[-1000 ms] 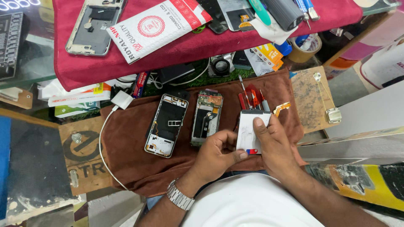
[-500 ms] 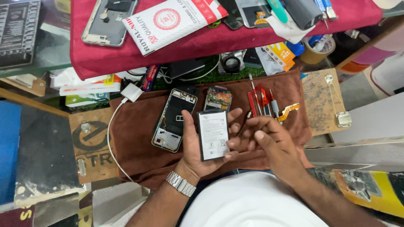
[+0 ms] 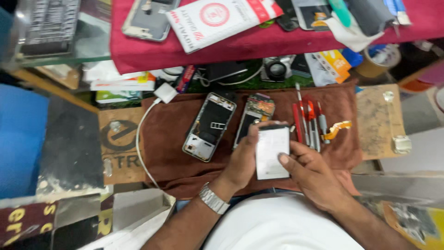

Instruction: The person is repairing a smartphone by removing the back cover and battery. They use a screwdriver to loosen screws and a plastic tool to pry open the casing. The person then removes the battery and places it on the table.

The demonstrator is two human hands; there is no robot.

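Two opened phone bodies lie on my brown cloth (image 3: pixel 175 162), and I count them first because they frame the job. At the far left of the worktop a white charger plug (image 3: pixel 165 92) trails its cable down the cloth's edge. Next comes the larger open phone frame (image 3: pixel 209 126), back off and insides showing, then the smaller circuit-filled phone body (image 3: pixel 254 113) just right of it, partly behind my knuckles.

At the frame's centre my left hand (image 3: pixel 243 159), with a metal watch (image 3: pixel 213 199) on its wrist, holds one flat white battery (image 3: pixel 273 150); its fingers wrap the left edge and top corner, thumb hidden beneath. My right hand (image 3: pixel 319 178) meets it from the right, index fingertip pressed on the battery's lower face, the other fingers curled under where I cannot tell their spread.

I judge I am checking the battery, held just above the cloth. Seating it would call for lining its connector end up with the bay, and keeping it flat.

Right of the battery lie about four red-handled screwdrivers (image 3: pixel 307 121) side by side, then one orange flex ribbon (image 3: pixel 337 128).
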